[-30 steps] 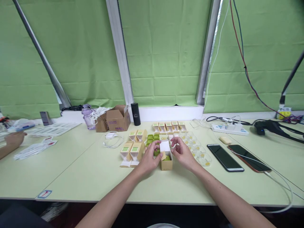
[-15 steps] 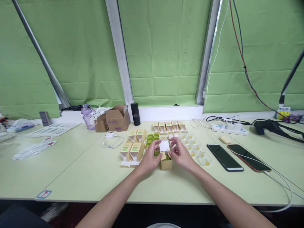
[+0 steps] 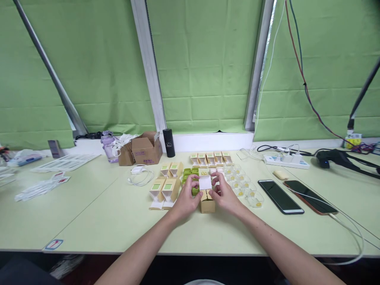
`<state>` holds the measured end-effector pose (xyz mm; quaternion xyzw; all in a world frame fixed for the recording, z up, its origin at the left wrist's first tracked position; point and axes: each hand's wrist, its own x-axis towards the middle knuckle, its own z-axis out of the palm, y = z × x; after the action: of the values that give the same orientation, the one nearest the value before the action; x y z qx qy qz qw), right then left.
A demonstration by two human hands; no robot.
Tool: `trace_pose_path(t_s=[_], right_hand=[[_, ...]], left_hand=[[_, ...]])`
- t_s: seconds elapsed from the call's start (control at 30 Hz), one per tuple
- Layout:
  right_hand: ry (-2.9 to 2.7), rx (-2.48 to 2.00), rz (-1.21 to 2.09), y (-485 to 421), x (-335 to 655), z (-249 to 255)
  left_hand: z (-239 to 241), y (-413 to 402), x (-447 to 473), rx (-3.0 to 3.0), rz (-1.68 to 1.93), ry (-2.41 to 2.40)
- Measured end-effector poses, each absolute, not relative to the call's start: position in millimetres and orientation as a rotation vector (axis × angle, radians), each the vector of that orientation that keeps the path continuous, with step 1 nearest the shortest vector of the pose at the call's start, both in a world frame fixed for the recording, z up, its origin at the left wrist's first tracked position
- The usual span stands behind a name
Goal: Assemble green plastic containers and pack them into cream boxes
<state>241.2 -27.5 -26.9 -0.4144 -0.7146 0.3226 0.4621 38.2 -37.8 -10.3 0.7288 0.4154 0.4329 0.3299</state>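
A small tan cardboard box [image 3: 208, 207] stands upright near the middle of the table, its white-lined lid raised at the back. My left hand [image 3: 187, 198] grips its left side, with the thumb on the left side flap. On the right side, my right hand [image 3: 225, 194] holds the box the same way, thumb at the right flap. Both side flaps lie folded inward over the opening, so the contents are hidden. Green pieces [image 3: 191, 172] lie just behind my left hand. Clear plastic cups with yellow bits [image 3: 240, 185] are spread beyond my right hand.
Tan boxes with green-windowed tops [image 3: 170, 188] stand left of my hands, and a row of similar boxes [image 3: 210, 159] is behind. Two phones [image 3: 281, 196] lie to the right. A power strip [image 3: 286, 161], brown carton [image 3: 147, 148] and black cylinder [image 3: 169, 143] stand farther back.
The box's side flaps, partly up before with green showing inside, are now folded down over the opening. Both hands stay at the box's sides.
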Motion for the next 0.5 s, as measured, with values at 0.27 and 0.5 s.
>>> trace_pose_path(t_s=[0.27, 0.5], right_hand=[[-1.766, -1.031, 0.771, -27.7, 241.3, -26.8], [-1.769, -1.026, 0.753, -27.3, 241.8, -27.5]], left_hand=[[-9.7, -39.4, 39.2, 1.863, 1.149, 1.061], [-13.7, -36.7, 39.8, 1.888, 1.198, 1.017]])
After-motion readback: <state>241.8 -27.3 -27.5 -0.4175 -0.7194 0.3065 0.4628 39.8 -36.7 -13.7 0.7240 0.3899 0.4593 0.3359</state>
